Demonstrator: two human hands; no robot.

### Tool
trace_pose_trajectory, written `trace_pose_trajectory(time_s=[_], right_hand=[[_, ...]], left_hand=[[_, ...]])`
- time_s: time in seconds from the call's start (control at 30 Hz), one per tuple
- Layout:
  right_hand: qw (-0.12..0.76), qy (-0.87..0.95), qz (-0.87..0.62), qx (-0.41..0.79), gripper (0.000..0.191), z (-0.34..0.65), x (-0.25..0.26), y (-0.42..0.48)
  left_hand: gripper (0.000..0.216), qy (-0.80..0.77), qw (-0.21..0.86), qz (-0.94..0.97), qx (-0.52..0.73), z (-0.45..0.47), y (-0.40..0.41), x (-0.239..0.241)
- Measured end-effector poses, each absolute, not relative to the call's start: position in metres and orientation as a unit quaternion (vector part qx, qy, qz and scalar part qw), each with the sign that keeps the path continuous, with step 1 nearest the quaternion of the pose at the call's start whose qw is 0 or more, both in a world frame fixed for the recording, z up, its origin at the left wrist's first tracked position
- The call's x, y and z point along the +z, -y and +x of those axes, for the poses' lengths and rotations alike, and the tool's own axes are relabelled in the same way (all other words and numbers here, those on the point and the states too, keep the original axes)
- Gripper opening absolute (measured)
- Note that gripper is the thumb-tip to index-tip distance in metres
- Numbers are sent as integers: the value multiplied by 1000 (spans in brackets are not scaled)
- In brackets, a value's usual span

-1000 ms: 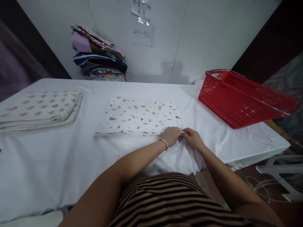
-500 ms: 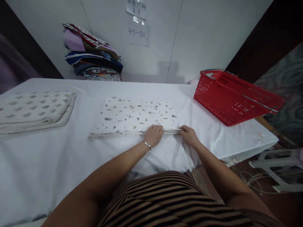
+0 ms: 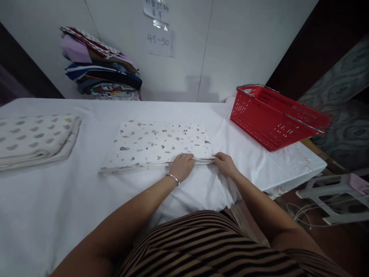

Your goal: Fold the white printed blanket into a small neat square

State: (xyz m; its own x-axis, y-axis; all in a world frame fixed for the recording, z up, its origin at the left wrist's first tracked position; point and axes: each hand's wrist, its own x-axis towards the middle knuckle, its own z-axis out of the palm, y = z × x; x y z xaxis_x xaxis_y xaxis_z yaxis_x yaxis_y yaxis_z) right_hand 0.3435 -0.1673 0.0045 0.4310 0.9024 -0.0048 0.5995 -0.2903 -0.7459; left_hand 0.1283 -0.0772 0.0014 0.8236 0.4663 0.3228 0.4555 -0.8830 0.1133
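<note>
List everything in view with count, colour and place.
wall: one, pale, background
draped table: one, white, foreground
printed cloth: one, white, centre
thicker cloth: one, cream, table's left
basket: one, red, table's right
fabric stack: one, multicoloured, behind table
papers: two, white, wall
stool: one, whitish, far right
cable: unclear count, white, by stool
patterned fabric: one, grey, far right
top: one, brown-black, bottom centre
bracelet: one, silver, left wrist
left hand: one, on printed cloth
right hand: one, pinching printed cloth

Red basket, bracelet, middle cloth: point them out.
Red basket (image 3: 259, 124): head view, near side wall.
Bracelet (image 3: 173, 177): head view, band at the wrist.
Middle cloth (image 3: 157, 143): head view, printed top face.
</note>
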Motion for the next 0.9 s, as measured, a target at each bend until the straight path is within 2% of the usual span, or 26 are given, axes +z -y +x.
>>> trace_pose_trajectory(time_s=[0.33, 0.63, 0.8, 0.9], right_hand=[[364, 468, -761, 264, 17, 340, 9, 164], [383, 464, -754, 263, 14, 340, 8, 164], [413, 449, -728, 312, 27, 337, 10, 170], [443, 460, -724, 262, 28, 336, 8, 180]], left_hand=[[20, -189, 6, 967, 169, 171, 83, -4], [20, -161, 29, 968, 192, 170, 85, -2], [16, -219, 86, 946, 221, 173, 83, -2], [15, -240, 118, 935, 234, 176, 81, -4]])
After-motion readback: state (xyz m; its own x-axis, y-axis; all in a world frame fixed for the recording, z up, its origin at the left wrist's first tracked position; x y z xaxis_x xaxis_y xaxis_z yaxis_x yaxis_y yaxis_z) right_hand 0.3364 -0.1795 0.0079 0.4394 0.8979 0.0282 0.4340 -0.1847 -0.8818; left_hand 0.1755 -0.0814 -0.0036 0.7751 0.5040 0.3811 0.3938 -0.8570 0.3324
